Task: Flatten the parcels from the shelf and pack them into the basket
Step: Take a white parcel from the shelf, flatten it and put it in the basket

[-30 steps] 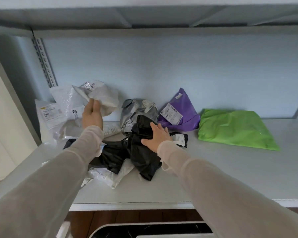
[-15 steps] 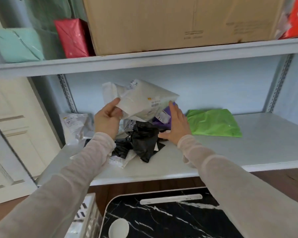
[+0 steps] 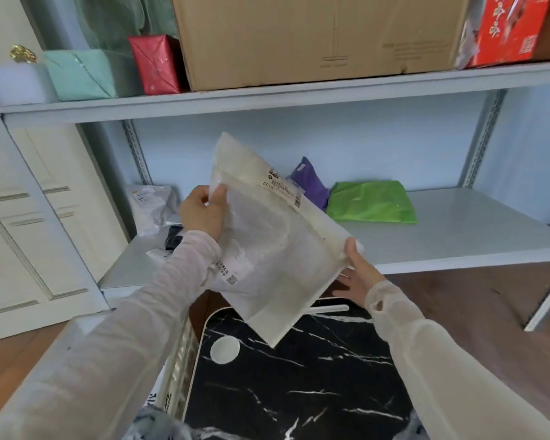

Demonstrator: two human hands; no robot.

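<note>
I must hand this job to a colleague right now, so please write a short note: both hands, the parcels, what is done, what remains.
Left hand pinches the white parcel at its upper left edge; right hand holds its lower right corner. The parcel is in the air in front of the shelf.
On the shelf: green parcel, purple parcel, black parcel, clear-wrapped parcel at the left.
Basket at lower left; its contents are not visible.
Done: one parcel lifted off. Left: flatten it, pack it, then the others.
</note>
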